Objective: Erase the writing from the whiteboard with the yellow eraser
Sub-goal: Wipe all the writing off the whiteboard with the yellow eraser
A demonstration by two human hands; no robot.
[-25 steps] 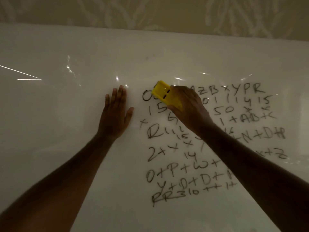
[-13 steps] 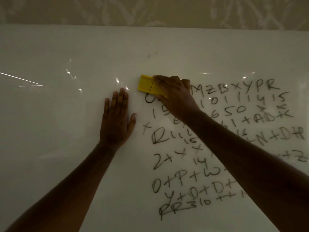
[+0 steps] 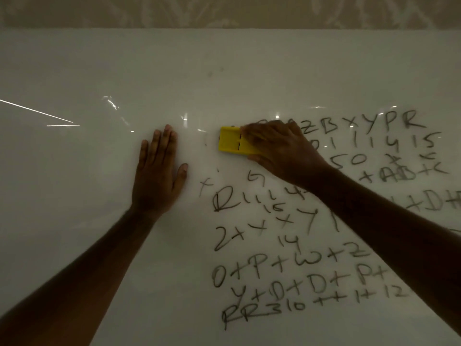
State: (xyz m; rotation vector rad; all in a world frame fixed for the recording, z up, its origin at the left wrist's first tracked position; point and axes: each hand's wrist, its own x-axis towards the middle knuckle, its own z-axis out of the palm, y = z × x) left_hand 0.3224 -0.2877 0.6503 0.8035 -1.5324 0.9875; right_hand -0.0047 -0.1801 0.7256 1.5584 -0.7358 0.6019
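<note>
Now the right hand (image 3: 282,151) clamps the yellow eraser (image 3: 230,143) against the whiteboard (image 3: 99,221), its left end protruding; the left hand (image 3: 157,176) lies flat, fingers spread.

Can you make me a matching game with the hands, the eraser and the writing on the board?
Things:
1. left hand
2. right hand
3. yellow eraser
4. "RR310" writing

Places or states:
A. lowest row of the writing, not wiped
B. pressed on the whiteboard at the top-left corner of the writing
C. lying flat with fingers spread, on a bare part of the board
D. gripping the eraser

Pairs: 1-C, 2-D, 3-B, 4-A
</note>
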